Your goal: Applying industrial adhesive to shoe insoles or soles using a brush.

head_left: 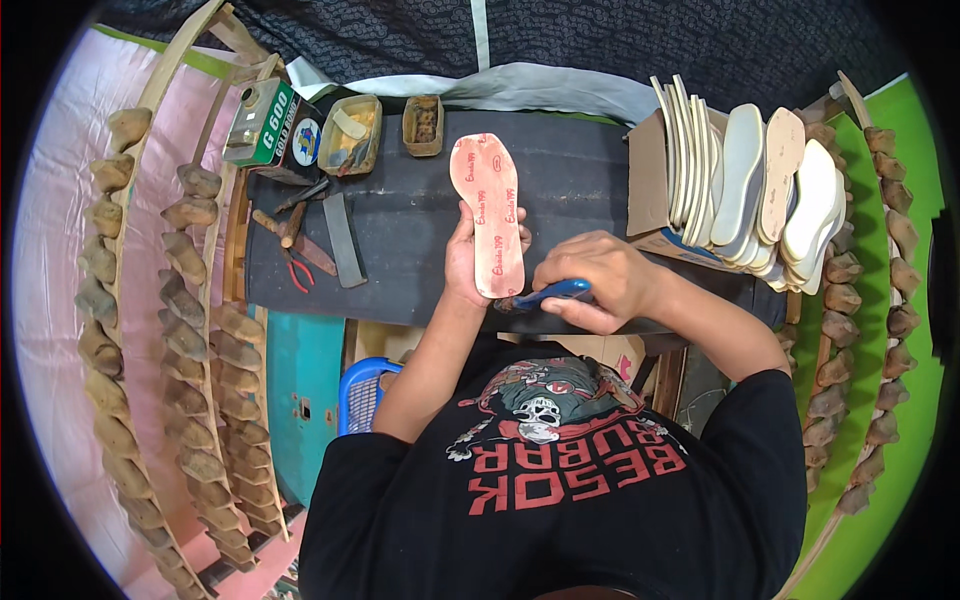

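Observation:
My left hand (466, 255) grips a pale pink insole (484, 215) with red print, its thumb on the left edge and fingertips showing at the right edge. The insole's rounded heel end points toward me. My right hand (598, 280) is closed around the blue handle of a brush (562, 291). The brush's dark tip meets the near end of the insole; whether it touches the face or the edge I cannot tell.
On the dark table (400, 220) stand a green-and-white can (275, 130), two small containers (350, 135), and a hammer (292, 228), red-handled pliers (300, 272) and a grey bar (343, 240). A cardboard box (648, 175) of insoles stands right. Racks of shoe lasts (185, 345) flank both sides.

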Tool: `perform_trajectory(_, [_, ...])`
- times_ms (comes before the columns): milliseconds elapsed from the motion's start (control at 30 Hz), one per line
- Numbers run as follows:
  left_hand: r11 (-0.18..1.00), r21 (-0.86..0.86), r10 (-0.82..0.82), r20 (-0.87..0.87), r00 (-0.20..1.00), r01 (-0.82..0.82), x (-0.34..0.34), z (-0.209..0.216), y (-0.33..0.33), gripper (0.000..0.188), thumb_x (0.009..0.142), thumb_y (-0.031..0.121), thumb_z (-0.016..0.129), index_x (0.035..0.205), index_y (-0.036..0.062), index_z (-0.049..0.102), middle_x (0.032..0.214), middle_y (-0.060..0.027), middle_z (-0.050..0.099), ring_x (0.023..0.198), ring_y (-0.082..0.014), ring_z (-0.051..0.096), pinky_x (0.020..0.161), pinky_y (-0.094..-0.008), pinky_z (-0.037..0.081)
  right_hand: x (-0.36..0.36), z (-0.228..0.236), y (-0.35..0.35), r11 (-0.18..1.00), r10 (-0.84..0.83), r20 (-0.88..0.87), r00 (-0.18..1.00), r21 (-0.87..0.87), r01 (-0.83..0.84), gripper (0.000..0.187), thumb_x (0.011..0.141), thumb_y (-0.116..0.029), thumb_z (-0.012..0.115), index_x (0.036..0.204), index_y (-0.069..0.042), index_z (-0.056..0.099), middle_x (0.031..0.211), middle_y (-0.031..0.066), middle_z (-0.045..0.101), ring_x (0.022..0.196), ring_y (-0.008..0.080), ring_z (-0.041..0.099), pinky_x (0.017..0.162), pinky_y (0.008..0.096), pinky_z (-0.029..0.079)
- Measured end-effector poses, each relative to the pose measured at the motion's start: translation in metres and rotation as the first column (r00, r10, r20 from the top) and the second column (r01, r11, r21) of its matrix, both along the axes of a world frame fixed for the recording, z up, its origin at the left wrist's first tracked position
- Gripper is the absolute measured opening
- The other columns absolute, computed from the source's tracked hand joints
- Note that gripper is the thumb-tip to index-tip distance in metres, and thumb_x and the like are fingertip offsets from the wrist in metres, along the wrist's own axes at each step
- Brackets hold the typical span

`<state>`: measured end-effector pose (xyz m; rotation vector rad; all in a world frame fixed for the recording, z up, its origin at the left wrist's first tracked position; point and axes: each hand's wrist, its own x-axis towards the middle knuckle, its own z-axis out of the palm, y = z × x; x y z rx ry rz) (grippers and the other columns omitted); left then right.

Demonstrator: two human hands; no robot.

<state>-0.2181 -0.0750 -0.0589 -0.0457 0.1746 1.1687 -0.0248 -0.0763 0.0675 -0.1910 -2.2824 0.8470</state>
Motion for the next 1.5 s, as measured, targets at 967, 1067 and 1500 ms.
perform_trajectory(967, [0.999,0.029,-0.016,-0.136,0.991,0.02,0.018,0.0,0.001,0.059,0.106,0.057,0.041,0.133,0.0078,0.057,0.109,-0.0118,0.068,0.093,-0.0244,0.066,0.08,-0.0376,0.057,0.015,0.004,0.057,0.981,-0.107,-0.005,0.994,0.163,0.106,0.015,0.088,-0.007,0.068,0.101,-0.001,0.063,0.078,0.0135,0.066,0.068,0.0347,0.065,0.063,0.0437,0.053])
perform_trajectory(1067, [0.982,0.154,-0.095,-0.101,0.99,0.11,0.004,-0.02,0.004,0.056,0.106,0.056,0.042,0.134,0.0098,0.057,0.113,-0.0117,0.067,0.094,-0.0232,0.067,0.081,-0.0363,0.057,0.007,0.005,0.077,0.949,-0.242,0.059,0.968,0.224,0.224,0.017,0.086,-0.006,0.068,0.102,-0.001,0.062,0.081,0.0136,0.067,0.068,0.0342,0.065,0.064,0.0434,0.054])
perform_trajectory(1500, [0.99,-0.116,-0.106,-0.234,0.966,0.081,-0.066,-0.067,0.02,0.064,0.104,0.062,0.04,0.134,0.0085,0.058,0.106,-0.0106,0.07,0.084,-0.0193,0.07,0.074,-0.0331,0.06,-0.083,-0.032,0.073,0.999,0.002,0.171,0.985,0.05,-0.011,0.021,0.087,-0.011,0.073,0.101,-0.001,0.062,0.086,0.0143,0.068,0.075,0.0346,0.067,0.067,0.0427,0.055])
